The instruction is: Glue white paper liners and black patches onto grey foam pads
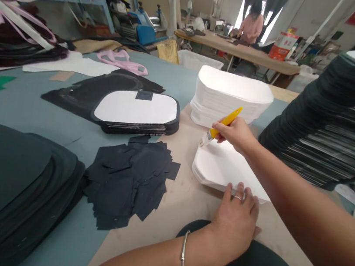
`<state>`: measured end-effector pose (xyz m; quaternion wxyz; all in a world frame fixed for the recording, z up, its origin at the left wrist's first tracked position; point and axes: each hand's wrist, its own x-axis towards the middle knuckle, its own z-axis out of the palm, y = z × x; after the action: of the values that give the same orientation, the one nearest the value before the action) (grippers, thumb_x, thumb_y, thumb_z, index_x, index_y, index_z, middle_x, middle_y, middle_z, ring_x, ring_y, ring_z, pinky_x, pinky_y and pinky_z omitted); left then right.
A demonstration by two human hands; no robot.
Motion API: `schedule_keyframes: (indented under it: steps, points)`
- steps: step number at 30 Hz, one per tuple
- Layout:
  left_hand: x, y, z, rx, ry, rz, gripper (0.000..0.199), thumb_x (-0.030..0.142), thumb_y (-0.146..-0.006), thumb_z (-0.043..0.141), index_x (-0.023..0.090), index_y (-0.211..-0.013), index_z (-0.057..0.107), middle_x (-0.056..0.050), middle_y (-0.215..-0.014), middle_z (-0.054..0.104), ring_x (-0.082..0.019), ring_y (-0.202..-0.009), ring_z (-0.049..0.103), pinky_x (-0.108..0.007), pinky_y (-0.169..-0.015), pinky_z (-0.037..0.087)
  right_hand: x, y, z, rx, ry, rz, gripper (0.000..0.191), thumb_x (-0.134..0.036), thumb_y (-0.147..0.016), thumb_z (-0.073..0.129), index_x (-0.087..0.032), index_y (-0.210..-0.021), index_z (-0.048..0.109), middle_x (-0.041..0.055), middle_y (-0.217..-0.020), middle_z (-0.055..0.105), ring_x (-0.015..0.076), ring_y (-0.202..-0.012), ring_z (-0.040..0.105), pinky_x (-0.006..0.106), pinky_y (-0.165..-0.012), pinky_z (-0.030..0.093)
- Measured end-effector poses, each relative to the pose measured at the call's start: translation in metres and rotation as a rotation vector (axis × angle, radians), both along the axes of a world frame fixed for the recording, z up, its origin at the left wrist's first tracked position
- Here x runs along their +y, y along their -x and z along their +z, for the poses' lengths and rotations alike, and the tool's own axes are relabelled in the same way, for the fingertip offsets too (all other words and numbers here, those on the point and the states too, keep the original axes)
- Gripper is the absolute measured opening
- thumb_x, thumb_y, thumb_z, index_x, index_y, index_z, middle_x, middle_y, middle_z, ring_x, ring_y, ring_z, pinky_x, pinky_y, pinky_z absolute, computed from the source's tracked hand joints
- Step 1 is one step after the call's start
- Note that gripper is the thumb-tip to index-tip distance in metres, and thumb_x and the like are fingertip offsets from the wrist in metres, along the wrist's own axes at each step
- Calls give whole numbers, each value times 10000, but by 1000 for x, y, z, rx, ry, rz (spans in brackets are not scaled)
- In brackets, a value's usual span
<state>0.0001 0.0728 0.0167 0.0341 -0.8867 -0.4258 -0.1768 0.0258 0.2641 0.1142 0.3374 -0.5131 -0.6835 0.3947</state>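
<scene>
As the left hand (234, 218), fingers slightly spread, rests at the near edge of a low white stack (221, 162) on the table (80, 234), the right hand (236, 132) grips a yellow-handled brush (227, 121), its bristles at the stack's far-left corner. A taller white stack (231, 103) stands behind; black pieces (138, 176) lie left.

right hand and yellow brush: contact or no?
Touching. The head view shows the right hand gripping the yellow brush between thumb and fingers, the handle's end sticking out above the grip.
</scene>
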Motion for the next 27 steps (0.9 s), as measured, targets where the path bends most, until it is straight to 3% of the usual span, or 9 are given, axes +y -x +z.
schedule_keyframes:
  steps: [5,10,12,19,27]
  points:
    - [0,2,2,4,0,-6,572,499,-1002,482,121,-1423,564,-205,-1476,541,-389,-1388,474,-573,-1116,403,32,-7,18,-16,-83,-33,71,-151,-823,712,-95,-819,669,31,-641,654,98,-538,585,201,-500,492]
    - [1,0,3,14,18,-1,571,510,-1001,490,131,-1421,570,-189,-1477,547,-392,-1394,463,-579,-1109,416,37,-26,36,-102,-62,330,156,-221,-743,793,-129,-861,745,26,-746,700,106,-640,590,199,-541,471]
    - [1,0,3,15,19,5,579,515,-996,504,133,-1428,564,-176,-1477,550,-389,-1401,453,-575,-1115,414,41,-35,35,-137,-28,378,186,-241,-710,820,-139,-852,756,26,-743,702,115,-644,586,212,-538,466]
    - [2,-2,2,24,24,28,638,543,-956,584,135,-1445,550,-154,-1486,556,-379,-1414,448,-569,-1137,407,53,-92,25,-170,0,211,157,-201,-702,857,-148,-818,767,54,-799,732,141,-654,618,246,-551,509]
    - [4,-2,11,64,66,31,611,537,-968,583,129,-1423,578,-154,-1513,539,-365,-1432,436,-566,-1155,390,17,-185,27,-397,-57,-59,170,-208,-877,710,-66,-958,759,96,-799,738,119,-650,590,242,-589,473]
